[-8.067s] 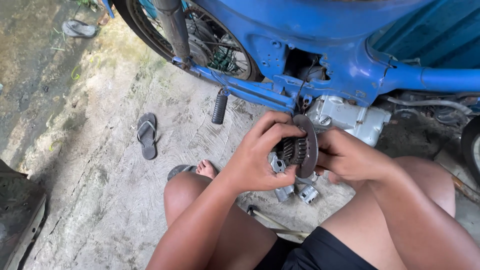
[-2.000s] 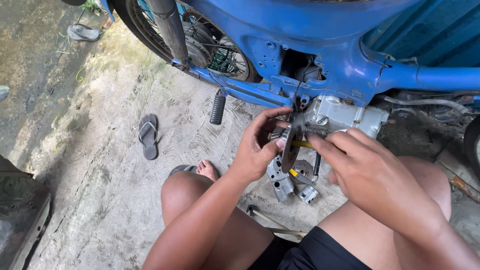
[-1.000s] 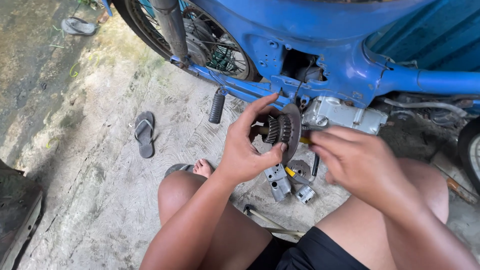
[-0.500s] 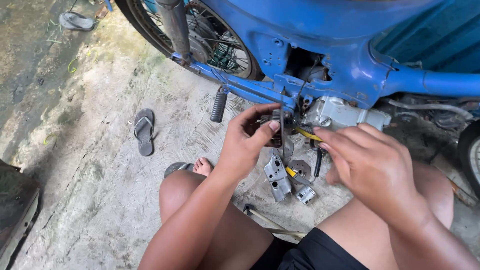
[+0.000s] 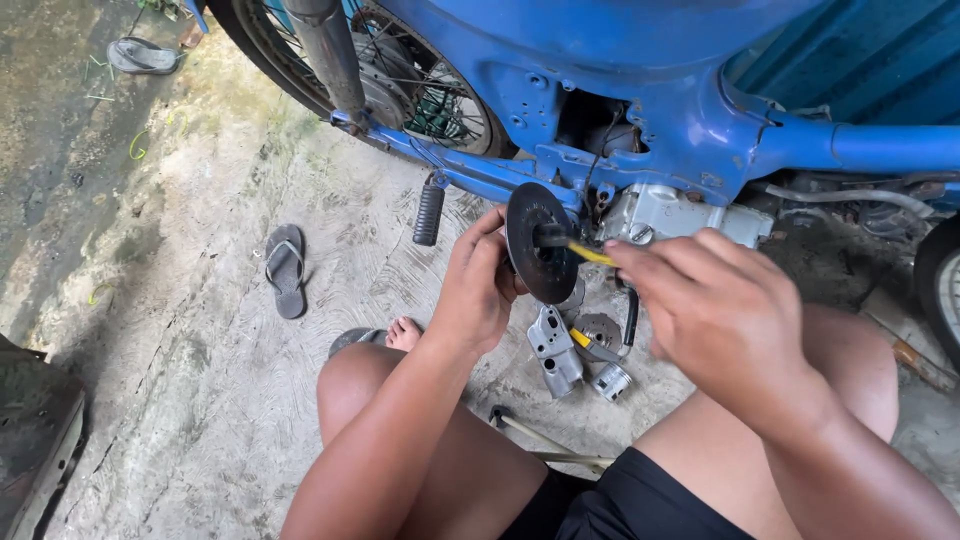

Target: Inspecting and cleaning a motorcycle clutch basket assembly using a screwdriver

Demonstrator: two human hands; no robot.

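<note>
My left hand (image 5: 478,290) grips a dark round clutch disc part (image 5: 536,243) by its edge and holds it upright in front of the blue motorcycle (image 5: 640,80). My right hand (image 5: 715,305) holds a thin yellow-handled tool (image 5: 590,254) whose tip goes into the centre of the disc. Below the hands, on the concrete, lie a silver engine bracket (image 5: 554,350), a round grey part (image 5: 600,335) and a small silver piston (image 5: 611,381).
The motorcycle's grey engine (image 5: 680,215), black footpeg (image 5: 428,213) and spoked wheel (image 5: 400,85) stand just beyond my hands. A grey sandal (image 5: 286,268) lies on the concrete at left, another sandal (image 5: 140,55) far back left. A dark object (image 5: 35,440) sits at the lower left edge.
I have turned the disc so that its flat dark face shows more toward me and raised it slightly. My right hand has brought the yellow tool into its centre.
</note>
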